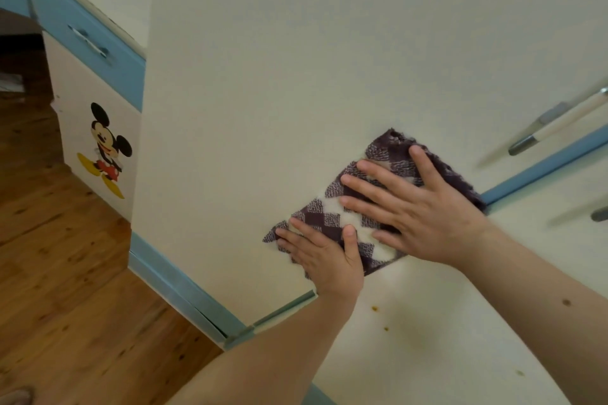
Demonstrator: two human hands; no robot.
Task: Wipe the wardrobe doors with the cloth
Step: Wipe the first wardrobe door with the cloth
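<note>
Both hands flat on it. The right hand [424, 207] has its fingers [371, 184] straight and spread, pressing the cloth [388, 148] against the wardrobe door [263, 76]; nothing curled, nothing pinched. The left hand [324, 253] lies just beside it, fingers [296, 237] out straight on the cloth's lower corner, thumb laid across the checks; both palms open, a press and not a grasp. The checked cloth sits spread under both sets of fingers, its frayed corner poking out past the right little finger. Beyond the fingertips runs bare cream door; off past the right little finger hangs a door handle [556, 122] above a blue strip [539, 171]. Back behind the wrists, between the forearms, brown spots [374, 308] dot the lower panel; further out on the left-hand side, wooden floor [65, 273] and a cabinet with a cartoon sticker [105, 148].

The danger, as I judge it: with no grasp, a fast stroke could let the cloth bunch or slide out from under the palms; a sweep toward the little-finger side may knock knuckles on that handle; and strokes going only forward would leave those spots behind.
</note>
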